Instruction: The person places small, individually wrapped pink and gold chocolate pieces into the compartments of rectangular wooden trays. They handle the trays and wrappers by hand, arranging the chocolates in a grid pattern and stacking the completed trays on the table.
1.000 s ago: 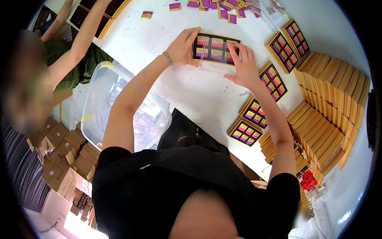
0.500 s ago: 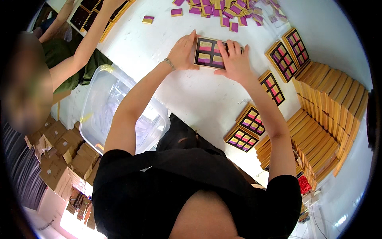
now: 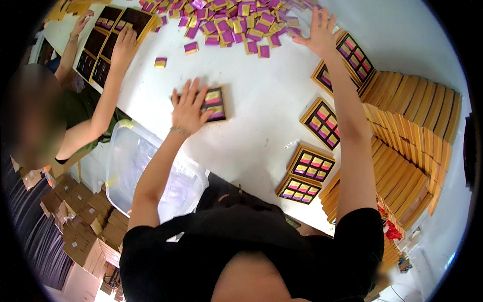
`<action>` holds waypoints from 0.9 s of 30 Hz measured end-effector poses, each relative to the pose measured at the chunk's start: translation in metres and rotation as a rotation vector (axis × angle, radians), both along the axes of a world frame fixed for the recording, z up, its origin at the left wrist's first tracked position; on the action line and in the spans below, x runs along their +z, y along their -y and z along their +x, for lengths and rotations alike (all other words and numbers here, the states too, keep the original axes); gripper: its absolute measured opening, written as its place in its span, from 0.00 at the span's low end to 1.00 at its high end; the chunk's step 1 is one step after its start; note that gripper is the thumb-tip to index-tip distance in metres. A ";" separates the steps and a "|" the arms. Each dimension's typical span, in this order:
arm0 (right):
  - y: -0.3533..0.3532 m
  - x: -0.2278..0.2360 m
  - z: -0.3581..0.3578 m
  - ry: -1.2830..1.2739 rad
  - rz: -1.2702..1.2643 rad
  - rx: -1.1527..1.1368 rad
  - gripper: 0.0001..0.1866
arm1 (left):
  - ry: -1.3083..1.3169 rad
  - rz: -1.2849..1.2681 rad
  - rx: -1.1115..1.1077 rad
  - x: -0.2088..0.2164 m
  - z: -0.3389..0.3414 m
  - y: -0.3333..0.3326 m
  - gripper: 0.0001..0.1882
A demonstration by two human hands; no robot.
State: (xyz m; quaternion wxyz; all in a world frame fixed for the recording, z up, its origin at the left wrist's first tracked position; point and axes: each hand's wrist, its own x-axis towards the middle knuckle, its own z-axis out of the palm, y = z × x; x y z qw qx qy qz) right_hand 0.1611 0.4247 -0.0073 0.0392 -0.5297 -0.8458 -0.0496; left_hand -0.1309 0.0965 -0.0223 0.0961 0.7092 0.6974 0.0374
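Left grip (image 3: pixel 188 113), fingers spread, rests on a box (image 3: pixel 217 104), which juts out rightward; right grip (image 3: pixel 320 38), fingers apart, hovers beside the pieces (image 3: pixel 241 25).

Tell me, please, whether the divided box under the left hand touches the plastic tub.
Apart: the head view shows white tabletop between the divided box and plastic tub.

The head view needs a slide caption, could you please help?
Left hand partly covering a compartmented box, right hand beside purple-gold pieces.
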 end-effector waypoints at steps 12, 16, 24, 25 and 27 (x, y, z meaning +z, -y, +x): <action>-0.016 -0.056 0.039 -0.470 0.070 0.253 0.17 | 0.024 0.155 -0.136 0.012 -0.003 -0.013 0.43; -0.013 -0.016 0.032 -0.836 0.001 0.087 0.13 | 0.305 0.432 -0.106 0.035 0.054 -0.123 0.48; 0.099 0.128 0.119 -0.897 -0.633 0.084 0.35 | 1.298 -0.005 -0.154 0.090 0.140 -0.204 0.35; 0.127 0.132 0.120 -0.580 -0.321 0.146 0.44 | 1.430 -0.205 -0.066 0.088 0.156 -0.193 0.33; 0.177 0.135 0.125 -0.149 -0.121 0.151 0.58 | 1.604 -0.520 0.085 0.087 0.188 -0.171 0.30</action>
